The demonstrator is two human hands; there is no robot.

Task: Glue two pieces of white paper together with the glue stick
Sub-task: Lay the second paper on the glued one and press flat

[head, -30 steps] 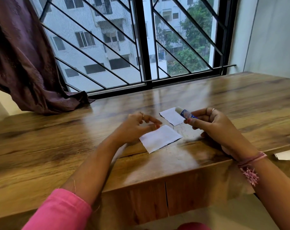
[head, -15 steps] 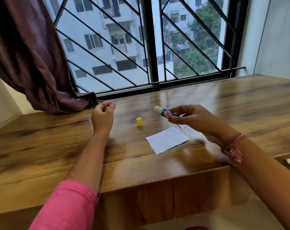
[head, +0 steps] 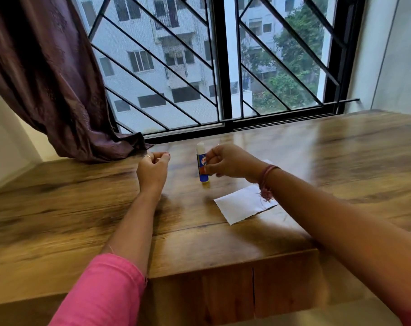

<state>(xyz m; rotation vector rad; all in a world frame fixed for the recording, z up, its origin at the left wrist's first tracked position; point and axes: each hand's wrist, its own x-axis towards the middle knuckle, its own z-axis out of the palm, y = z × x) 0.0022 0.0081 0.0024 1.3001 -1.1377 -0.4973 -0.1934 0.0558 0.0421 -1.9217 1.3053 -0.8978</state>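
My right hand (head: 230,162) grips a blue and white glue stick (head: 201,164) and holds it upright, white tip up, yellow lower end touching the wooden table (head: 82,208). My left hand (head: 152,169) rests to the left of the stick, fingers curled and pinched together, with nothing visible in them. One white paper piece (head: 242,205) lies flat in front of the stick, its right part under my right forearm. A corner of a second white paper piece (head: 268,161) shows behind my right wrist.
A brown curtain (head: 47,78) hangs at the left and drapes onto the table's back edge. A black window grille (head: 223,67) runs along the back. The table's front edge (head: 199,274) is near me, with drawer fronts below it.
My left hand left the paper and moved left and back. My right hand swung the glue stick from level to upright and set it down where a yellow cap stood alone.
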